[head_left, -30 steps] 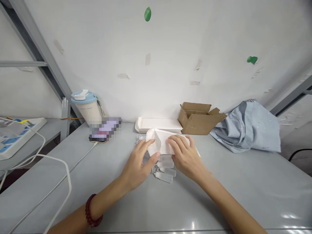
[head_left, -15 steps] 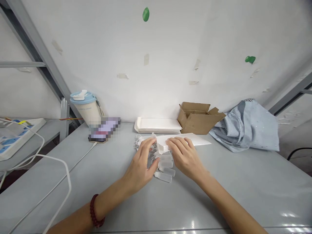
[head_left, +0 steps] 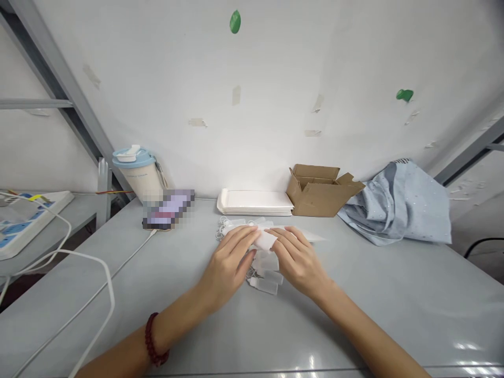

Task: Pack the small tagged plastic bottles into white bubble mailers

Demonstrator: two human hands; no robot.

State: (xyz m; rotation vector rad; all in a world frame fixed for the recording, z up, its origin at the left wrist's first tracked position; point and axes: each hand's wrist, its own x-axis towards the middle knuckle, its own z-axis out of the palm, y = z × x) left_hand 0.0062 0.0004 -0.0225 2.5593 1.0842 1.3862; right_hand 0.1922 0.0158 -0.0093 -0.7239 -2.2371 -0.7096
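We see wide bare grey table (head_left: pixel 354 315) near us and to the right; far edge crowded: stack of white trays (head_left: pixel 255 202), cardboard box (head_left: pixel 321 191), blue cloth (head_left: pixel 397 205). Cup (head_left: pixel 137 170), phone (head_left: pixel 167 210) and cable (head_left: pixel 79 268) sit left. Left hand (head_left: pixel 228 265) and right hand (head_left: pixel 297 260) lie palms down, fingers extended, pressing the white sheet (head_left: pixel 268 239) flat mid-table over small clear bottles (head_left: pixel 265 278); nothing pinched.

Bare table (head_left: pixel 275 336) near; cardboard box (head_left: pixel 321 191) beyond.
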